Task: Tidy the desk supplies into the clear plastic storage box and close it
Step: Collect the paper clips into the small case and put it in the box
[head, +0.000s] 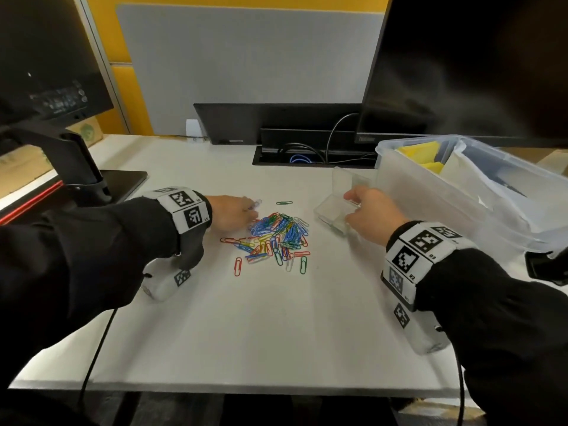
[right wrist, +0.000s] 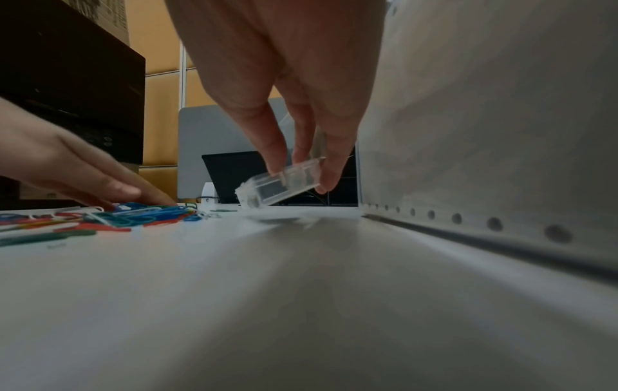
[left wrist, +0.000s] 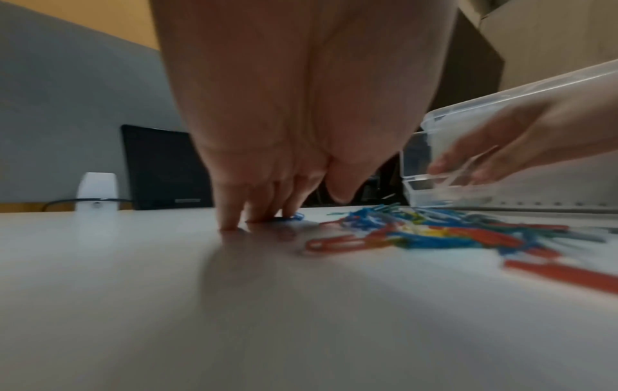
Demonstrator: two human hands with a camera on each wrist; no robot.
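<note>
The right hand [head: 367, 218] pinches a small clear case [right wrist: 280, 183], tilted, lid up. The left hand [head: 229, 212] presses straight fingers at the paper clips [head: 275, 236] on the desk [head: 246, 327]. Next, I'd guess, gather clips into the case.

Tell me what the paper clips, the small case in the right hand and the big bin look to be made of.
Paper clips: probably wire with a coloured coating; thin bent loops in red, blue, green, yellow and white, finish unclear.
Small case: clear hard plastic, glossy; the background shows through its walls, and the right hand pinches it.
Bin: translucent, cloudy plastic; yellow and white sheets show dimly through the wall.
</note>
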